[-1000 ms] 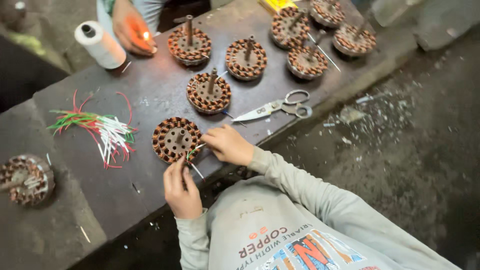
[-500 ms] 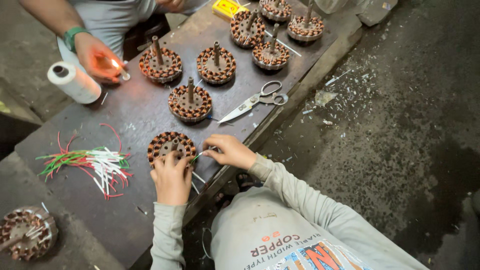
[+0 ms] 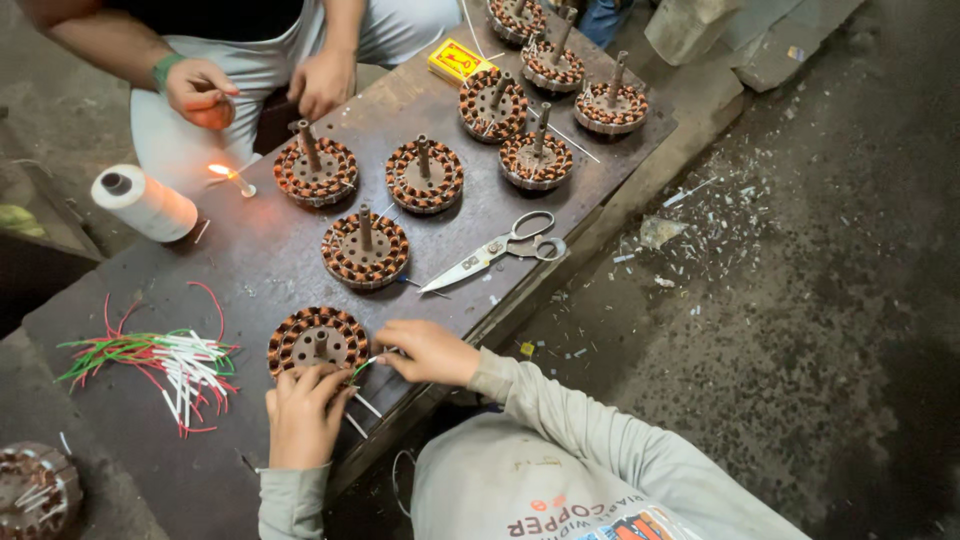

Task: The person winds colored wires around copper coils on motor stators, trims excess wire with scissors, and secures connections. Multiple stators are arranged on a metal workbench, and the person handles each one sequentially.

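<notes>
While the left hand presses fingertips on the stator, the right hand (palm down) pinches a wire.

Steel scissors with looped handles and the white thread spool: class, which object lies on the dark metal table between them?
In the head view, one round copper-wound stator lies between scissors and spool.

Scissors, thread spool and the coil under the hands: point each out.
scissors [image 3: 497, 250], head view, at the pivot.
thread spool [image 3: 150, 205], head view, on its white side.
coil [image 3: 300, 338], head view, on its copper ring.
</notes>
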